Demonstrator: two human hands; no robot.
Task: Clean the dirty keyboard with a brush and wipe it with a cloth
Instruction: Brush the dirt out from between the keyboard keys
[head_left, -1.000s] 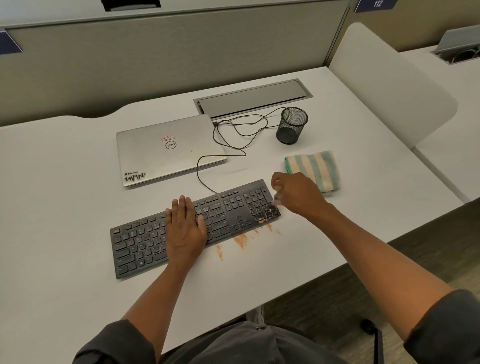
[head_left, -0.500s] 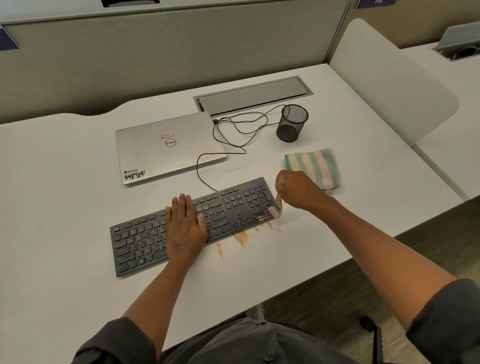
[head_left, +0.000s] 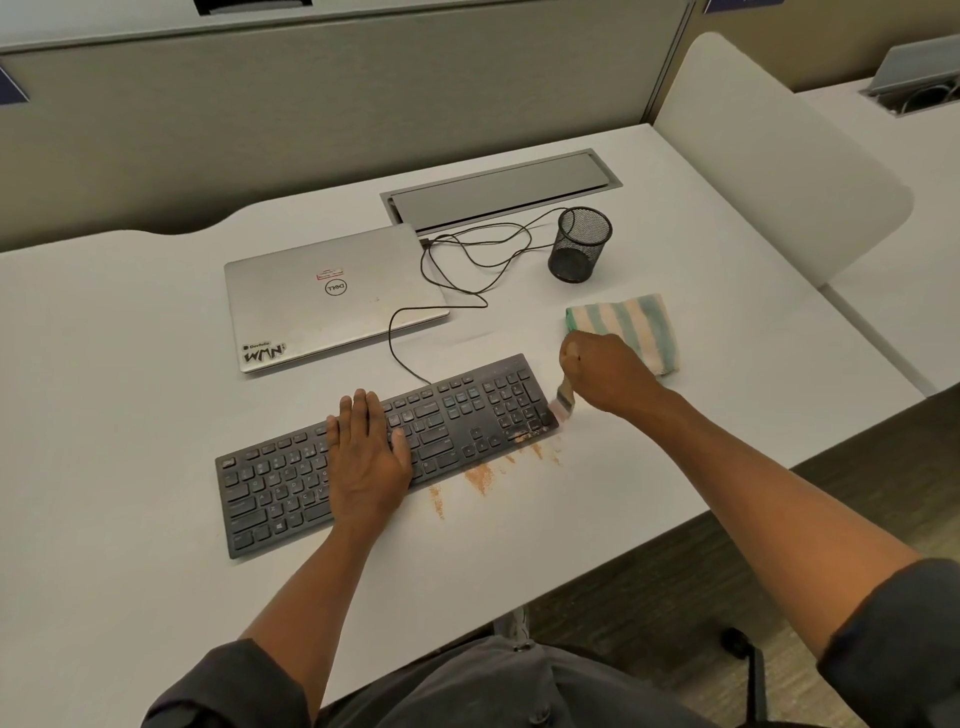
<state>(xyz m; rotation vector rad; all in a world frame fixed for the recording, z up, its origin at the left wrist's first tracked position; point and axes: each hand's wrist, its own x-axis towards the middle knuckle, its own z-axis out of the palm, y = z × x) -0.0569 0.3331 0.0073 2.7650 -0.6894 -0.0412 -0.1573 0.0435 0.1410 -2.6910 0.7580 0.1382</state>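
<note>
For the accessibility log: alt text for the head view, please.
Right hand grips a brush at the right end of a dusty keyboard while the left hand presses flat on its keys. Orange dust lies on the desk; a striped cloth waits behind.

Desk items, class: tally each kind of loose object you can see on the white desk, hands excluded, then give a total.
Keyboard: 1
Laptop: 1
Brush: 1
Striped cloth: 1
Mesh pen cup: 1
Total: 5
</note>
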